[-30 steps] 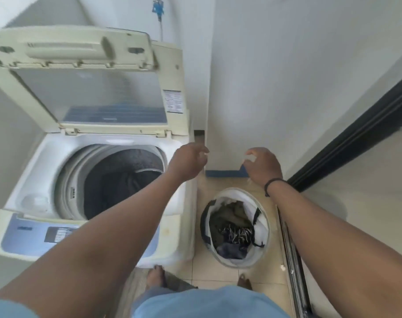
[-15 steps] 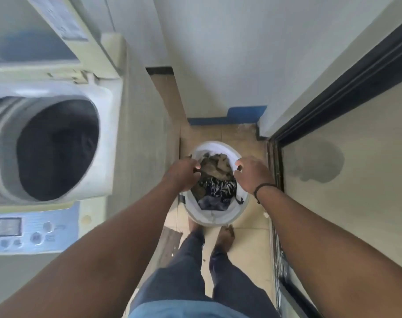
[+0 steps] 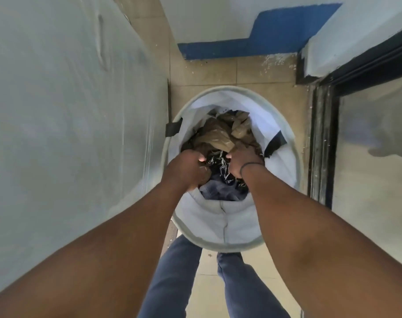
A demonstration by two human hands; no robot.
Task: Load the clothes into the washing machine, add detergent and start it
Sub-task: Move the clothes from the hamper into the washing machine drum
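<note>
Down we look, and filling the whole left side is the pale flank of the washing machine [image 3: 69,111], its opening out of view. Next in size, the tan tiled floor [image 3: 204,70] runs along the middle, with a blue painted band [image 3: 264,40] at the foot of the far wall and a dark door frame [image 3: 321,138] on the right. Sitting on that floor, just beside the machine, is the round white laundry basket [image 3: 220,223], black handles on its rim. Inside it lie the clothes [image 3: 218,138]: a crumpled tan piece at the far side, a dark patterned one in the middle, a blue one nearest. Both hands are down in the basket, near each other but apart. The left hand [image 3: 186,171] is curled closed on the clothes at the left edge of the pile; the right hand [image 3: 243,161], a dark band at its wrist, is clenched in the tan and patterned fabric. Below the basket, blue-trousered legs [image 3: 172,283].
</note>
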